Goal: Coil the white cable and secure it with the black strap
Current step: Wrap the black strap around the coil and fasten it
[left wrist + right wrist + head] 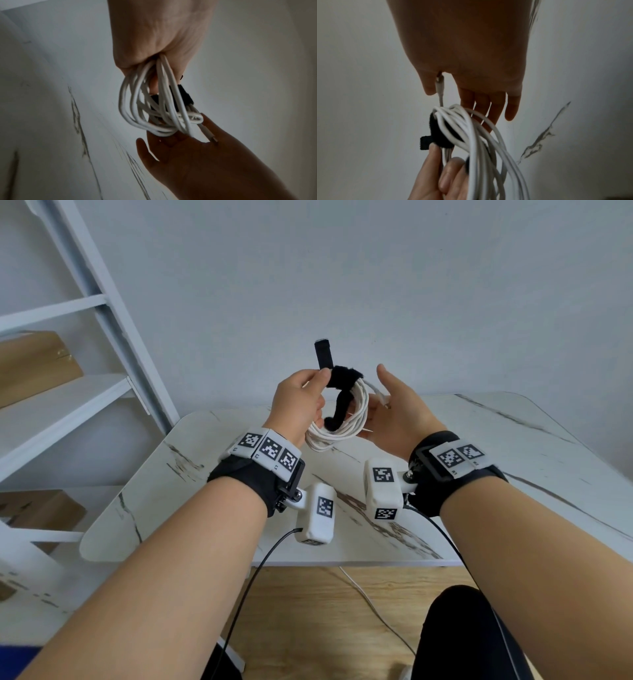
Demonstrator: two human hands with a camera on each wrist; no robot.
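Left hand [299, 402] pinches the light, springy white cable [342, 422] coil at the soft black strap [337, 381], right hand [394, 412] spread open beside it.

No readable text; wristbands [270, 449] bear only coded squares.

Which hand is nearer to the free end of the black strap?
Left. The left hand pinches the black strap just below its upright free end while gripping the white cable. The right hand is open on the coil's far side.
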